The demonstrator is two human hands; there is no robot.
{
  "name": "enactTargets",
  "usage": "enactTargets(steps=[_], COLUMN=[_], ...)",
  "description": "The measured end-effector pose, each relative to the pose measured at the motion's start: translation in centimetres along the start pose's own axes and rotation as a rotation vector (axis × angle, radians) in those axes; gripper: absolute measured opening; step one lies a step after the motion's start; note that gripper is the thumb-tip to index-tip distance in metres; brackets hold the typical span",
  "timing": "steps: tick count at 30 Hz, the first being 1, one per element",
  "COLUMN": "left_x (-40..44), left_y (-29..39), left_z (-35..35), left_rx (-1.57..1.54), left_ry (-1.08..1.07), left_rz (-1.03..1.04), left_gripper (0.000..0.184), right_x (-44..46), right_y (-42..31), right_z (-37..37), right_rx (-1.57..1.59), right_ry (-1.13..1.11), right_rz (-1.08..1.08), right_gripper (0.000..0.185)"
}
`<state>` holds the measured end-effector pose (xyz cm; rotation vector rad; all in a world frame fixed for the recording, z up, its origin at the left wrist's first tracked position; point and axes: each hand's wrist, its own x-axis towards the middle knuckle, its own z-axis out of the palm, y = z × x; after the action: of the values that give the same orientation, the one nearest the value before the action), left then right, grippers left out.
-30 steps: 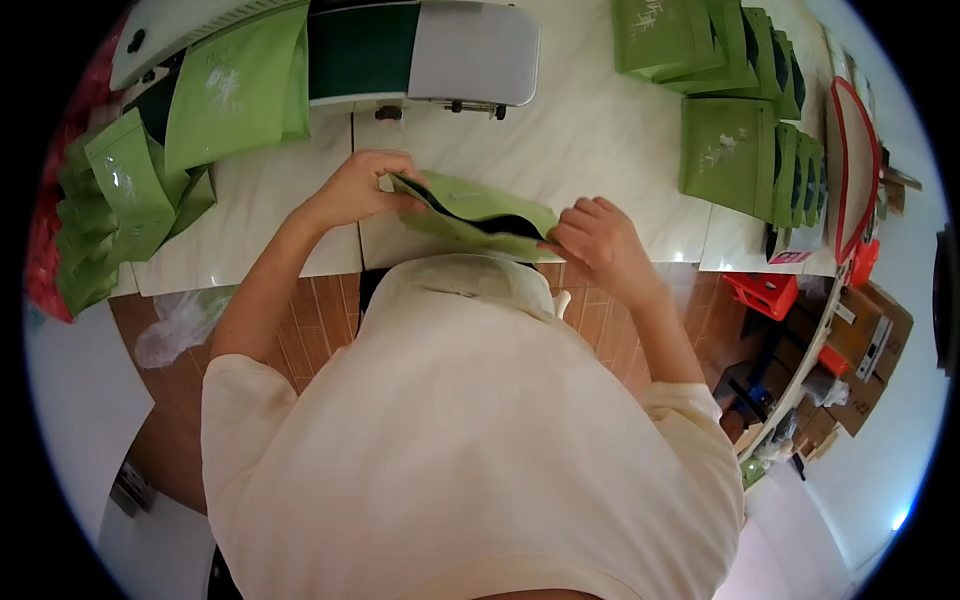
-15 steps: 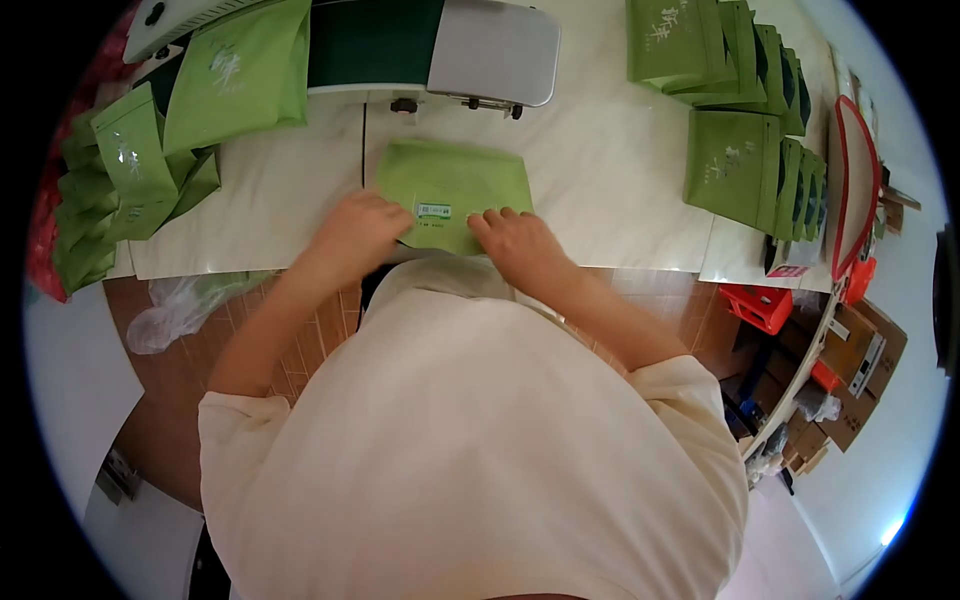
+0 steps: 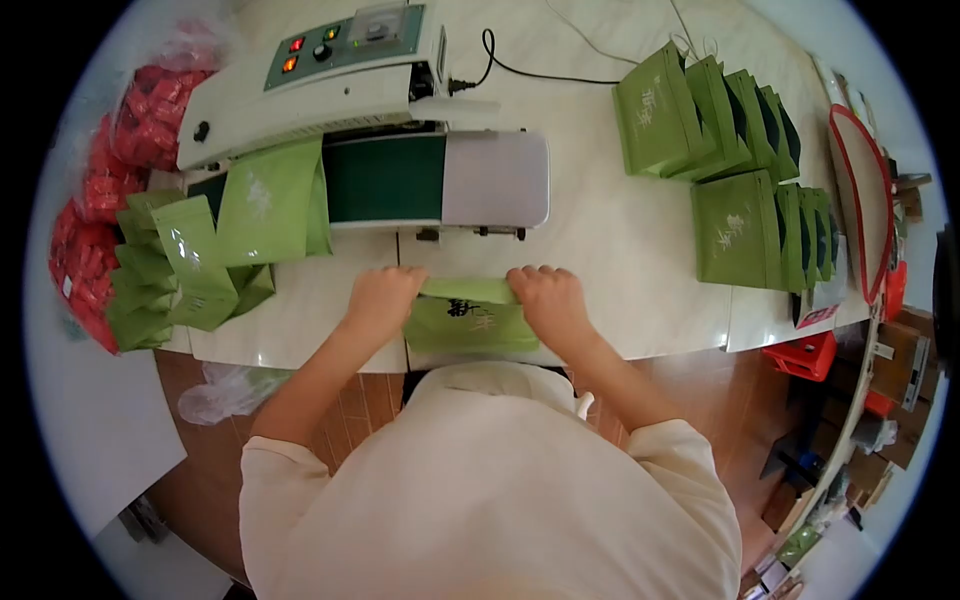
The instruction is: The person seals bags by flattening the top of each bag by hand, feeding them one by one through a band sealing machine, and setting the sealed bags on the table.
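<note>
In the head view a green pouch [image 3: 475, 327] with dark and pale printed characters is held at the table's front edge. My left hand [image 3: 388, 295] has its fingers closed on the left end of the pouch's upper edge. At the right end of that edge, my right hand [image 3: 548, 297] grips it the same way. The upper strip looks folded or bent over between the hands. My thumbs are mostly hidden.
A band sealing machine [image 3: 310, 100] with lit switches stands beyond my hands, another green pouch [image 3: 270, 200] on its belt [image 3: 387, 178]. More green pouches [image 3: 185, 260] and red packets [image 3: 160, 110] crowd the left. Rows of upright pouches [image 3: 735, 235] stand on the right.
The pouch lay with its small label showing; now its printed side shows and both hands hold its upper edge. The view has shifted, with more of the machine in sight.
</note>
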<state>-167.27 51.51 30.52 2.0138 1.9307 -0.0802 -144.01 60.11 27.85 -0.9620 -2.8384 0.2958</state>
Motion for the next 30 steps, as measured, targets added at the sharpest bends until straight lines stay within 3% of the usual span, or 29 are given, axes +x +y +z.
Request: enactTargets(steps=[4,7,8,9,12,13,14,15,18,20,30], left_x=[3.9,7.4,8.8,9.7,12.2,12.7,13.2,13.6,15.0,15.8,17.2], left_y=[-1.9,-3.3,-3.7,-4.4,-6.6,-6.7,-6.6,-6.6,-6.6,-6.7,-8.7], left_z=[-4.2,-5.6,-6.3,-5.9,-1.8,-1.2,-0.7,-0.2,0.1,0.0,1.0], left_rx=[-0.097,-0.211,-0.284,-0.281,-0.886,-0.885,-1.029,-1.171,-1.289,-1.335,-1.492], left_ry=[0.222,0.251,0.116,0.115,0.308,0.292,0.302,0.310,0.297,0.310,0.303], left_rz=[0.023,-0.064,-0.238,-0.242,-0.242,-0.246,-0.317,-0.391,-0.503,-0.528,-0.576], left_gripper=[0.016,0.015,0.018,0.018,0.023,0.023,0.025,0.026,0.029,0.029,0.030], right_x=[4.1,6.6,7.2,7.8,9.3,9.5,9.2,9.4,10.1,10.7,12.3], right_y=[4.1,6.5,7.3,8.1,10.4,11.5,13.4,13.6,13.3,13.5,14.1], right_z=[-1.4,-1.8,-1.4,-1.2,-1.7,-1.4,2.2,2.2,1.2,1.3,3.5], right_rx=[0.105,0.188,0.232,0.275,0.502,0.648,0.971,0.979,1.219,1.331,1.464], right_ry=[0.155,0.141,0.125,0.109,-0.030,-0.104,0.028,0.021,0.077,0.059,0.119], right_rz=[0.043,0.106,0.163,0.222,0.405,0.516,0.488,0.504,0.583,0.754,0.800], right_gripper=[0.005,0.005,0.005,0.006,0.015,0.018,0.022,0.022,0.023,0.021,0.023])
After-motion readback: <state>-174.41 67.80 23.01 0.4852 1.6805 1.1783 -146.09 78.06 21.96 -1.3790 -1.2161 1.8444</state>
